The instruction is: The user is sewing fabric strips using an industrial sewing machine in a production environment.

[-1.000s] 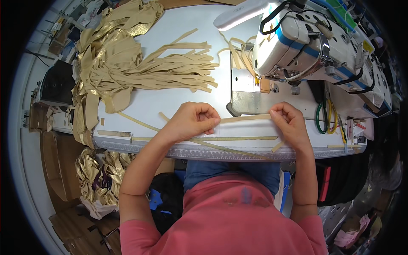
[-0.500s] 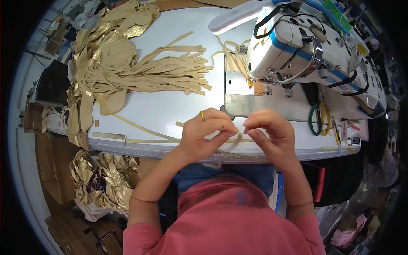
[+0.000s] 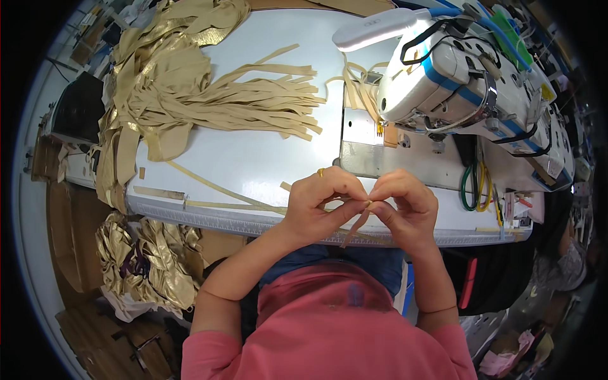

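Both my hands meet above the table's front edge. My left hand [image 3: 326, 201] wears a gold ring and pinches a narrow beige fabric strip [image 3: 356, 229] between thumb and forefinger. From the other side my right hand [image 3: 405, 204] pinches the same strip at its upper end, fingertips nearly touching the left ones. The strip's loose end hangs down toward my lap. Left of them, a bundle of long beige strips [image 3: 259, 104] fans out from a heap of beige and gold fabric [image 3: 168, 95].
A white sewing machine [image 3: 443, 82] with blue bands stands at the right, a lit lamp [image 3: 380, 28] by its head. Scissors with green and yellow handles [image 3: 476, 187] lie beside it. A measuring tape [image 3: 253, 231] runs along the table's edge. Crumpled gold fabric [image 3: 152, 266] sits below left.
My hands have come together; my right fingertips now pinch the strip beside my left ones. The whole view has shifted slightly.
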Demonstrator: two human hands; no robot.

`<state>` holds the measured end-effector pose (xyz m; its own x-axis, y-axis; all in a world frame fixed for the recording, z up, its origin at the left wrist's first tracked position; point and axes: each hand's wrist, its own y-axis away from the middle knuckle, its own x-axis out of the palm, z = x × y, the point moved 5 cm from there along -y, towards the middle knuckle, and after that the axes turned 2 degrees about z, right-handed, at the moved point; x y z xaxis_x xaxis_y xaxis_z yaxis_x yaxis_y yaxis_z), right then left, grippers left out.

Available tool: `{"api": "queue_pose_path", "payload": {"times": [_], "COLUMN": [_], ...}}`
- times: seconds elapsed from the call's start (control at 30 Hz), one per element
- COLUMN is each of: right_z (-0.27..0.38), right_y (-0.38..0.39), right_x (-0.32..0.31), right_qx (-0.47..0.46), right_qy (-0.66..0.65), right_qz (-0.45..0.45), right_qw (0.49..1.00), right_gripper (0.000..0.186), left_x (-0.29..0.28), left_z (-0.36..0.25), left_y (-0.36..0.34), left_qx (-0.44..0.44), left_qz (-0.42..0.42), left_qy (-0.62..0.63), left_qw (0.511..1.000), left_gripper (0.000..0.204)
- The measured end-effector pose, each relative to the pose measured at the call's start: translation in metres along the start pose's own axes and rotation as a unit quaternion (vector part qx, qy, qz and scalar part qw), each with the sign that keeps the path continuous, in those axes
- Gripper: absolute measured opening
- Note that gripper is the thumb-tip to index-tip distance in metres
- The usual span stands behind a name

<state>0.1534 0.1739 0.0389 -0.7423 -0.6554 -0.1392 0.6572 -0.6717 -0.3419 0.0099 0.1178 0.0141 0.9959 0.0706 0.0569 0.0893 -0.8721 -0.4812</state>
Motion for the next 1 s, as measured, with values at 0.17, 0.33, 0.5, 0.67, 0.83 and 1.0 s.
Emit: {"api": "queue_pose_path", "payload": {"times": [0.17,0.33,0.5,0.67,0.83,1.0], "right_z": [-0.006,-0.020,-0.025,-0.031,-0.039,-0.030], "right_y": [0.001,0.007,0.008,0.011,0.012,0.008], "right_x": [0.002,0.003,0.004,0.005,-0.013,-0.025], "right_qx": [0.025,0.050,0.069,0.087,0.122,-0.083], "right_qy": [-0.040,-0.098,-0.098,-0.091,0.080,0.439], "right_qz": [-0.033,-0.069,-0.096,-0.118,-0.092,-0.022], "right_qw": [0.998,0.992,0.988,0.985,0.985,0.894], "right_gripper": [0.013,0.013,0.013,0.011,0.008,0.016], "left_x": [0.001,0.008,0.010,0.009,-0.006,0.001], "left_z": [0.000,0.001,0.005,0.007,0.022,0.057], "left_y": [-0.002,0.003,0.008,0.006,-0.022,-0.073], "left_qx": [-0.018,-0.075,-0.147,-0.196,-0.197,-0.324], "left_qz": [0.032,-0.015,-0.057,-0.052,0.114,0.302], "left_qy": [-0.036,-0.009,0.040,-0.029,-0.159,-0.230], "left_qw": [0.999,0.997,0.987,0.979,0.961,0.866], "left_gripper": [0.013,0.014,0.016,0.013,0.010,0.015]}}
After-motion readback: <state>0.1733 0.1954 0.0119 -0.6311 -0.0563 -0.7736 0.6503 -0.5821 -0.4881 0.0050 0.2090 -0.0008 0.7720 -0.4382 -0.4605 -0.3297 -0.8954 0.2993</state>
